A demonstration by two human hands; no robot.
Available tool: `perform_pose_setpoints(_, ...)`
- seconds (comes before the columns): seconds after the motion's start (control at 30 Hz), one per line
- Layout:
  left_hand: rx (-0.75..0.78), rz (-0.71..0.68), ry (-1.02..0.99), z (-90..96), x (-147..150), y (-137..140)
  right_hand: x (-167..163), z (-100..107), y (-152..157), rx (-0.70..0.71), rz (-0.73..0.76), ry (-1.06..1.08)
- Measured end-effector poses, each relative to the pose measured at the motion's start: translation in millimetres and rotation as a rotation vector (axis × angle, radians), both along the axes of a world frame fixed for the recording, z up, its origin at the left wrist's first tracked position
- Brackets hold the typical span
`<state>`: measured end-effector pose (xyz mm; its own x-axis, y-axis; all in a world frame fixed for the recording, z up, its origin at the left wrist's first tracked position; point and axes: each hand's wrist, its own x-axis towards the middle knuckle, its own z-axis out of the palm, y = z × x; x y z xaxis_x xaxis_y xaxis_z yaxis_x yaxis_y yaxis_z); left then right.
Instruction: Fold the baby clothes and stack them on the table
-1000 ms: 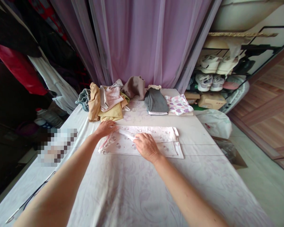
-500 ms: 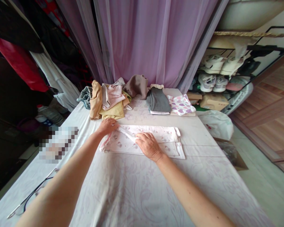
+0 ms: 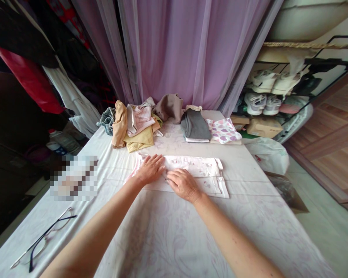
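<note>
A folded white garment [image 3: 195, 166] with a small pinkish print lies flat on the cloth-covered table, its long side running left to right. My left hand [image 3: 151, 170] rests palm down on its left half, fingers stretched out. Just to the right, my right hand [image 3: 183, 184] lies on the middle of the garment near its front edge, fingers out and slightly bent. The two hands are close together but apart, and neither grips anything that I can see. What lies beneath the palms is hidden.
A heap of crumpled clothes [image 3: 139, 125] sits at the back left, beside a brown garment [image 3: 169, 108]. Folded dark grey clothing [image 3: 195, 125] and a heart-print cloth [image 3: 224, 130] lie at the back right. Eyeglasses [image 3: 43, 235] are at the left edge. A shoe rack [image 3: 278, 92] stands right.
My left hand has moved right from the garment's left back corner onto its surface, spreading flat. My right hand stays almost in place. The left part of the garment now lies flatter.
</note>
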<state>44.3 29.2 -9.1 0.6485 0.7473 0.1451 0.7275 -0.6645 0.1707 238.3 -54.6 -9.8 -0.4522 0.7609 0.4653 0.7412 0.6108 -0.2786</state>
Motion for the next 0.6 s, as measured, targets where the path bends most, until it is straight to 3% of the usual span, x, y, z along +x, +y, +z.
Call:
perform_pose_setpoints(0.17,0.005,0.053,0.052,-9.6,-1,-3,3,2,1,-0.045,0.001,0.097)
perform_pose_setpoints(0.3,-0.027,0.06,0.064,-5.3,-1,-2,9,8,10,-0.113,-0.142,0.113)
perform_pose_setpoints(0.5,-0.047,0.116,0.104,-4.9,2,-2,25,12,17,-0.274,-0.389,-0.198)
perform_pose_setpoints(0.6,-0.066,0.155,0.124,-2.5,3,-2,42,11,16,-0.372,-0.42,-0.318)
